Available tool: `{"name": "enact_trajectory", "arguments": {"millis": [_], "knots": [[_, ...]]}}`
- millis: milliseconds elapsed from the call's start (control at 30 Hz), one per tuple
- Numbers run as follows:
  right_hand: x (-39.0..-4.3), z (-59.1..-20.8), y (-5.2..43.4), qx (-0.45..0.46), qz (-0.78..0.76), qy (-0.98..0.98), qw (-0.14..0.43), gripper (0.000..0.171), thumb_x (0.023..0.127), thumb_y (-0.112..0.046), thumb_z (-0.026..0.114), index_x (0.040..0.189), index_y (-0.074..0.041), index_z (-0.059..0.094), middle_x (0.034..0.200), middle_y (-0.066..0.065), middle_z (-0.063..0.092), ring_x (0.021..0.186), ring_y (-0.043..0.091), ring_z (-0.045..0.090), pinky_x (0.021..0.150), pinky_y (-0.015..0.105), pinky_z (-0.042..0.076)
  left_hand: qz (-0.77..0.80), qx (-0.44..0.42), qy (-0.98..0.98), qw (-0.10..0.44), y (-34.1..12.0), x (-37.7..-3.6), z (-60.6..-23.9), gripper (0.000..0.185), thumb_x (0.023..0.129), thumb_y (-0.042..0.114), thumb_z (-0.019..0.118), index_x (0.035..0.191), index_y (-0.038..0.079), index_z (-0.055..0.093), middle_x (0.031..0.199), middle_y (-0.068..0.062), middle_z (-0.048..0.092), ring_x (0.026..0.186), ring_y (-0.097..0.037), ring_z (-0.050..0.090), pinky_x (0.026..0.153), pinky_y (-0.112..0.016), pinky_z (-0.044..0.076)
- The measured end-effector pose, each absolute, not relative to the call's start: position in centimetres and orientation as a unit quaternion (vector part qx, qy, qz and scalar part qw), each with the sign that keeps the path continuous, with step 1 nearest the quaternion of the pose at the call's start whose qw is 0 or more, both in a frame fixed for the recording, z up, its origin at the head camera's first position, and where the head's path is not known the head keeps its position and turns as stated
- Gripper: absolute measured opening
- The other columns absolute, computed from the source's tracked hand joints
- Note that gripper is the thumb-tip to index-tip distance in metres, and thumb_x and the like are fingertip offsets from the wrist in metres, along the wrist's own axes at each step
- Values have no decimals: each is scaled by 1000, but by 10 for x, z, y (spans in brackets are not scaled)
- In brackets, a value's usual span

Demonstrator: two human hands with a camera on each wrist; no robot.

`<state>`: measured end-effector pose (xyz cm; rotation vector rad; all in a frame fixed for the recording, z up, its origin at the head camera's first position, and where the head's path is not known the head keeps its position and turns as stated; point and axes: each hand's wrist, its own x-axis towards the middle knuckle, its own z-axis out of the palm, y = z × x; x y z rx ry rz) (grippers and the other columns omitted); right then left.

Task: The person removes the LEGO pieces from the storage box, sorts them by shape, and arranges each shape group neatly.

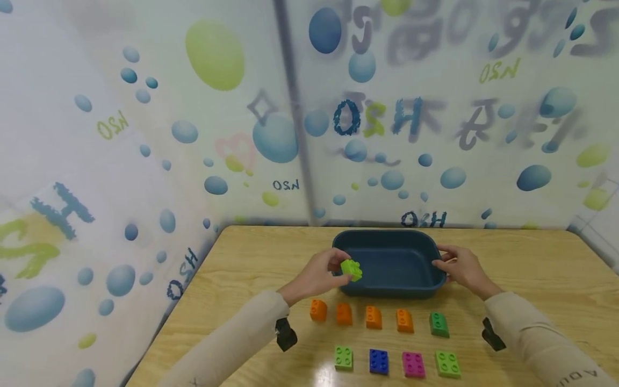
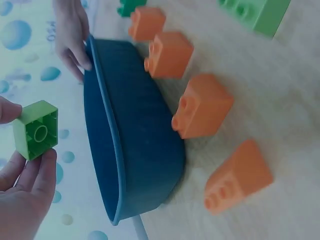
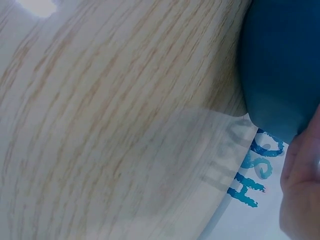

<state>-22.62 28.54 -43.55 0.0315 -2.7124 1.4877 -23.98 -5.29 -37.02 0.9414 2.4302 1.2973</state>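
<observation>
Lettering on the bubble-printed backdrop [image 1: 145,134], mirrored: "H2O", "OSH". Left hand [image 1: 316,275] raised at the left rim of the dark blue oval plastic basin [image 1: 391,263], thumb and fingers pinching a lime-green studded building brick [image 1: 351,269], hollow underside seen from the wrist. Right hand [image 1: 461,269] grips the basin's right rim, fingers curled over it. Wood-grain table [image 1: 532,269] bears four orange sloped bricks [image 1: 360,316] and further coloured bricks in rows.

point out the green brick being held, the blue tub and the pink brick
green brick [image 1: 351,269], head view, on its studded top
blue tub [image 1: 393,288], head view, on its front outer wall
pink brick [image 1: 414,365], head view, on its studded top
</observation>
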Motion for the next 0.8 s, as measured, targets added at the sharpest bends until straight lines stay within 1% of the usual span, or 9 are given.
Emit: {"name": "enact_trajectory", "arguments": {"millis": [100, 267, 333, 500, 533, 633, 800], "knots": [[-226, -434, 284, 4, 477, -879, 19, 56, 84, -14, 60, 126, 14, 37, 97, 27, 52, 68, 20, 59, 51, 33, 50, 456, 318, 822, 124, -64, -223, -363, 31, 81, 7, 62, 110, 0, 52, 104, -8, 56, 90, -19, 55, 82, -30, 44], [-226, -432, 281, -3, 470, -883, 13, 53, 85, -9, 58, 127, 14, 36, 98, 28, 52, 71, 23, 59, 52, 33, 51, 488, 306, 805, 140, -86, -197, -363, 32, 81, 1, 58, 111, -6, 51, 107, -14, 55, 96, -27, 54, 87, -37, 42], [-227, -432, 280, -2, 467, -884, 14, 53, 85, -8, 58, 126, 14, 36, 97, 27, 52, 70, 24, 59, 51, 33, 51, 495, 301, 802, 142, -97, -193, -375, 32, 82, 2, 58, 112, -6, 52, 107, -13, 55, 96, -25, 55, 87, -37, 42], [-230, -432, 280, 4, 464, -885, 13, 52, 84, -8, 58, 126, 14, 37, 94, 25, 54, 69, 25, 60, 51, 35, 50, 483, 289, 812, 157, -124, -191, -402, 32, 81, 9, 61, 111, 0, 54, 107, -6, 56, 96, -17, 56, 85, -33, 43], [-230, -431, 280, 4, 465, -885, 11, 52, 84, -7, 58, 126, 14, 37, 94, 25, 54, 68, 25, 60, 51, 35, 50, 481, 289, 812, 163, -128, -191, -404, 31, 81, 9, 61, 111, 0, 55, 107, -6, 57, 96, -17, 56, 85, -33, 44], [-229, -430, 280, 3, 463, -886, 9, 52, 84, -8, 58, 126, 14, 36, 95, 26, 54, 68, 25, 60, 51, 34, 50, 481, 294, 805, 187, -136, -190, -410, 31, 80, 7, 60, 110, -1, 55, 107, -8, 57, 96, -18, 56, 84, -30, 44], [-227, -431, 282, 2, 463, -886, 11, 53, 85, -8, 58, 126, 15, 36, 96, 27, 52, 69, 25, 59, 51, 33, 50, 472, 298, 789, 256, -142, -188, -417, 33, 80, 5, 59, 112, -3, 54, 110, -8, 56, 98, -17, 55, 86, -28, 43]]}}
